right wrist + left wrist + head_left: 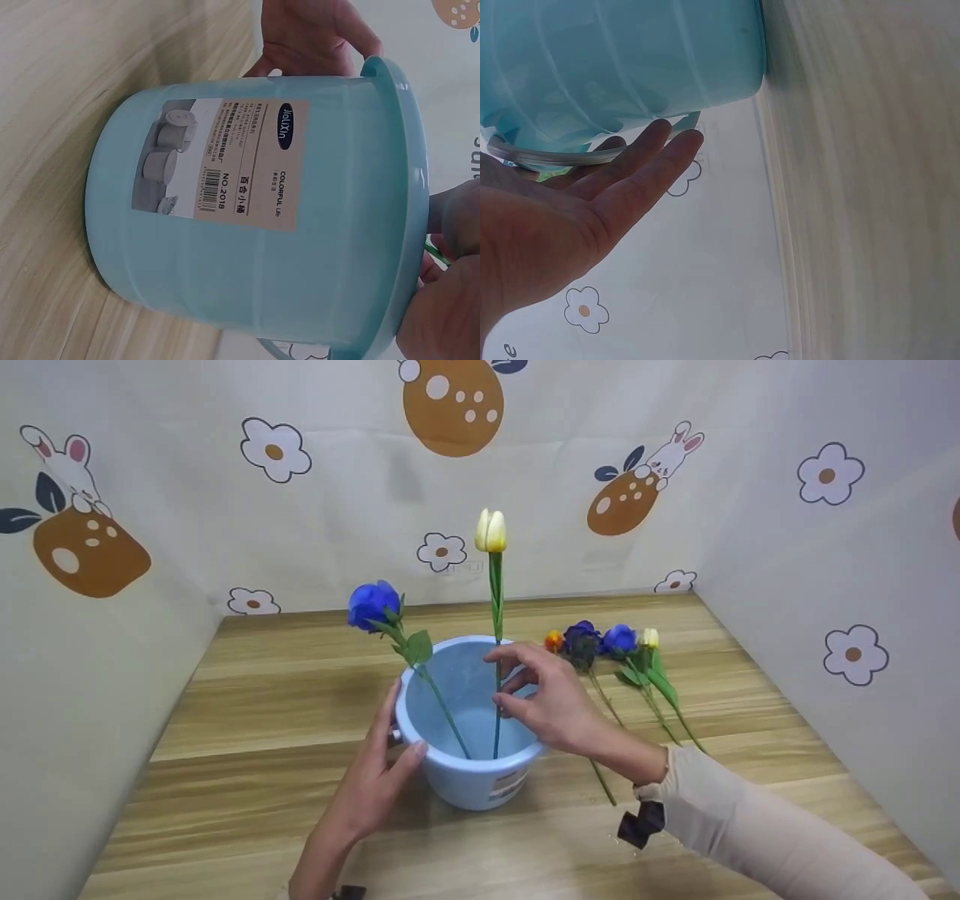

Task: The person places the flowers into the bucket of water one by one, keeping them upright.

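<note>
A light blue bucket (pixel 469 787) stands upright on the table, a paper label (pixel 225 165) on its side. My left hand (pixel 375 780) rests against the bucket's left side, thumb at the rim; in the left wrist view its fingers (pixel 649 161) lie nearly straight beside the handle (pixel 562 157). Inside the bucket, a blue rose (pixel 375 606) leans over the left rim. A pale yellow tulip (pixel 491 534) stands upright with its stem reaching down into the bucket. Over the opening, my right hand (pixel 559 701) pinches that stem, seen partly hidden between the fingers in the right wrist view.
Right of the bucket lie several more flowers: an orange one (pixel 553 641), a dark purple one (pixel 582 641), another blue rose (pixel 620 639) and another pale tulip (pixel 649 639). Patterned cloth walls (pixel 337 525) enclose the wooden table (pixel 277 697) at the back and sides.
</note>
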Demonstrator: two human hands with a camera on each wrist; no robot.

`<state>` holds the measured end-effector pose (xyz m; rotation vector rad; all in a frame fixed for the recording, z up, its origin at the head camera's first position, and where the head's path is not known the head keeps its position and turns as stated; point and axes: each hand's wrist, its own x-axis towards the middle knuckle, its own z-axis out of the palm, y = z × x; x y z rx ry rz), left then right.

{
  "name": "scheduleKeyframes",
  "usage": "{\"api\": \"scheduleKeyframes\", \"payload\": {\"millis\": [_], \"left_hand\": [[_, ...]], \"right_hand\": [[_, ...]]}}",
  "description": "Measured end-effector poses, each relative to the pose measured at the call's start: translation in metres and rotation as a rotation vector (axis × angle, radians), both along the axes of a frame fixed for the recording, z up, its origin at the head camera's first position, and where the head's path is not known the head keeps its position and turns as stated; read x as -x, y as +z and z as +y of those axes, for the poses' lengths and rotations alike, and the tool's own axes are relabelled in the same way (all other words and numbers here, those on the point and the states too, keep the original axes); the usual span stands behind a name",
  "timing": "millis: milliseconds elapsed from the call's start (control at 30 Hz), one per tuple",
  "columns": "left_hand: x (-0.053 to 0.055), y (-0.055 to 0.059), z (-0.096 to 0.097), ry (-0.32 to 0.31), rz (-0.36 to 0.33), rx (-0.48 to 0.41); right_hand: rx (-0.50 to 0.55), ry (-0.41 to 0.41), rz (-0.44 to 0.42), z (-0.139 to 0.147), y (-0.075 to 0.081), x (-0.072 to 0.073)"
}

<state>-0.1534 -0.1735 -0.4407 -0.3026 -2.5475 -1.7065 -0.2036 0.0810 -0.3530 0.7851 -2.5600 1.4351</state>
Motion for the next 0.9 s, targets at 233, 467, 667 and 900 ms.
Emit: {"api": "scheduleKeyframes", "payload": {"millis": [233, 467, 667, 900], "left_hand": [[0.001, -0.002, 0.0, -0.008, 0.021, -0.009], [0.001, 0.0, 0.0, -0.013, 0.005, -0.012], [0.001, 0.0, 0.0, -0.012, -0.001, -0.01], [0.001, 0.0, -0.001, -0.01, 0.001, -0.008]], "right_hand": [[-0.02, 0.024, 0.021, -0.006, 0.001, 0.0], [-0.028, 0.05, 0.013, -0.015, 0.005, 0.001], [-0.033, 0.077, 0.02, -0.021, 0.006, 0.002], [-0.034, 0.099, 0.023, -0.024, 0.005, 0.004]]}}
